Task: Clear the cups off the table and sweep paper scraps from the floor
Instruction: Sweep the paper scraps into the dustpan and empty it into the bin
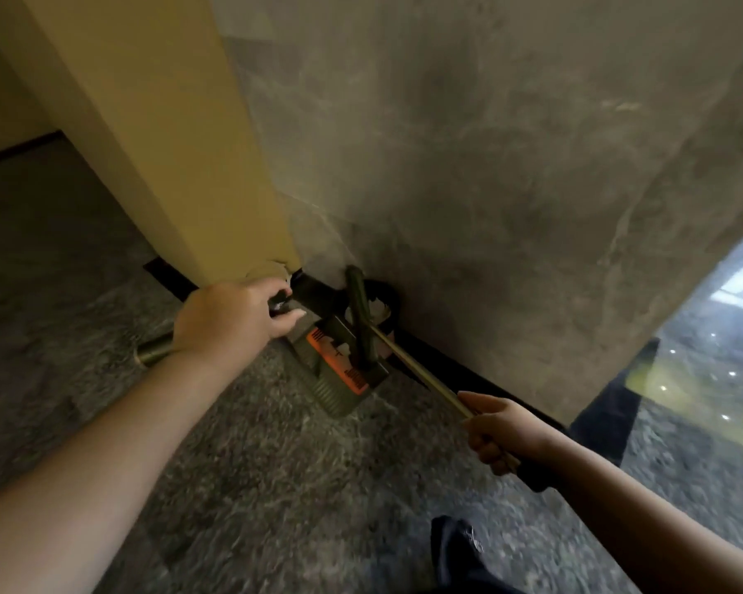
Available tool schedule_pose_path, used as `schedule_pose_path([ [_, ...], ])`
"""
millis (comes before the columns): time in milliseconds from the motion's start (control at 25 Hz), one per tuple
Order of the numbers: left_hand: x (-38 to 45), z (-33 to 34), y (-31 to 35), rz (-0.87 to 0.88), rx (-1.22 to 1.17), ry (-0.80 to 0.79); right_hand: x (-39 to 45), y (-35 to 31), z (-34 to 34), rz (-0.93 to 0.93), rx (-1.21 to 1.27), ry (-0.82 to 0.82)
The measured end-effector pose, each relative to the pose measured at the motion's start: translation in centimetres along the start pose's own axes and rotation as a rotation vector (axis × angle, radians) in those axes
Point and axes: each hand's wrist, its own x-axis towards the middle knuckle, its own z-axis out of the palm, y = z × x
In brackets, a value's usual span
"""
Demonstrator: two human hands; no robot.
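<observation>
Dustpan (339,375) and broom sit ahead of both hands at the foot of the grey wall (511,165), just beside the yellow corner; the left hand (232,315) curls round a metal handle (153,352) whose end juts out behind the wrist, while the right hand (500,430) grips a thin pole (421,375) that slants up and left to the pan; the left hand is the nearer. Olive-green plastic with an orange label; pale scraps seem to lie inside, though blur leaves this uncertain.
</observation>
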Motion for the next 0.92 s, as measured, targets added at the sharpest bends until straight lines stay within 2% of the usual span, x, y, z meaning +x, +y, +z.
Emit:
schedule_pose_path([
  [240, 13.8, 4.3, -2.8, 0.097, 0.118, -0.030, 9.1, -10.5, -5.0, -0.026, -0.138, -0.016],
  [400, 21.1, 7.6, -4.7, 0.187, 0.191, -0.098, 14.1, -16.2, -6.3, 0.003, -0.114, -0.026],
  [720, 32.1, 12.5, -5.1, 0.508, 0.316, -0.258, 20.6, -20.7, -7.7, 0.007, -0.194, -0.016],
  [920, 34.1, 15.4, -2.8, 0.673, 0.382, -0.337, 22.6, -20.7, -9.9, 0.046, -0.224, -0.023],
])
